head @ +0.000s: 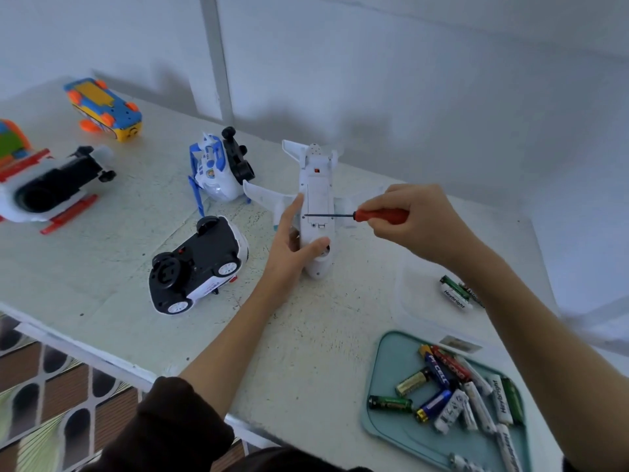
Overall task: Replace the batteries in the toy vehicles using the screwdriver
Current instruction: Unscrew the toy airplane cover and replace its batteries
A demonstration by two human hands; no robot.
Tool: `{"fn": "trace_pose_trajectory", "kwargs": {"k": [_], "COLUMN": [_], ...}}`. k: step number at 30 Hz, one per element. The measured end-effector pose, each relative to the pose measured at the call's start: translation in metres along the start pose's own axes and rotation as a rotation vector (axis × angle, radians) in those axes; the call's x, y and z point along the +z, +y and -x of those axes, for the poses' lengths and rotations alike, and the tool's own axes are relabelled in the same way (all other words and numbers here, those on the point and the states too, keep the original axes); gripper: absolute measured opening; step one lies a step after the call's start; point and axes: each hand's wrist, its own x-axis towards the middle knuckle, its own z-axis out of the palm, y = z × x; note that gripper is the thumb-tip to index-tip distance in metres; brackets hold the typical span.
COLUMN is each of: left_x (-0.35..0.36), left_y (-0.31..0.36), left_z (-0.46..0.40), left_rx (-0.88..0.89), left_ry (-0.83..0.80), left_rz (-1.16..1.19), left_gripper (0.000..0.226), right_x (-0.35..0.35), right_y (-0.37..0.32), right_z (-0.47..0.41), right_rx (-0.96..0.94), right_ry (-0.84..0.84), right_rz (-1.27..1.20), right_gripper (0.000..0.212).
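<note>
Item in hand: white plastic toy aeroplane (315, 212), lying belly-up near the middle of the pale speckled table (102, 267). The left hand (292, 247) is steadying it, fingers and thumb curling round the fuselage. The right hand (418, 223) is pinching the red-handled screwdriver with thin dark metal shaft (354, 216), whose tip is sitting at the edge of the belly's battery cover.

Step, as judged: working the cover screw, the cover appearing closed. The next move is calling for the tip staying seated in the screw head while the handle is turning and the left hand is holding the body firm.

Count of toy vehicles showing: six.
- the aeroplane, one
- black-and-white toy car, upside down (197, 264), one
- blue-and-white toy on its side (218, 172), one
- yellow, blue and orange toy, wheels up (102, 107), one
- white, red and black toy (47, 189), one
- a further toy at the left edge, partly cut off (12, 141), one

Batteries: a loose heap, a dozen or more, lying on the teal plastic tray (381, 369); a few more (456, 291) lying in a clear container beside the right forearm, count unclear.
</note>
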Motion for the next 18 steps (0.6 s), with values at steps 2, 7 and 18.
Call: {"fn": "trace_pose_trajectory", "kwargs": {"k": [2, 7, 18], "left_x": [0.001, 0.0008, 0.0018], "left_y": [0.0006, 0.0014, 0.0008], "left_z": [0.0003, 0.0004, 0.0], "left_rx": [-0.002, -0.005, 0.012], "left_ry": [-0.002, 0.003, -0.006], "left_rz": [-0.007, -0.021, -0.029], "left_gripper": [0.076, 0.076, 0.078], "right_x": [0.0038, 0.0034, 0.0026], "right_y": [0.0025, 0.0018, 0.0038], "right_z": [-0.0012, -0.0027, 0.0004], "right_rx": [-0.006, 0.008, 0.052], "right_ry": [0.018, 0.031, -0.003], "right_rz": [0.038, 0.047, 0.096], "right_gripper": [0.021, 0.021, 0.02]}}
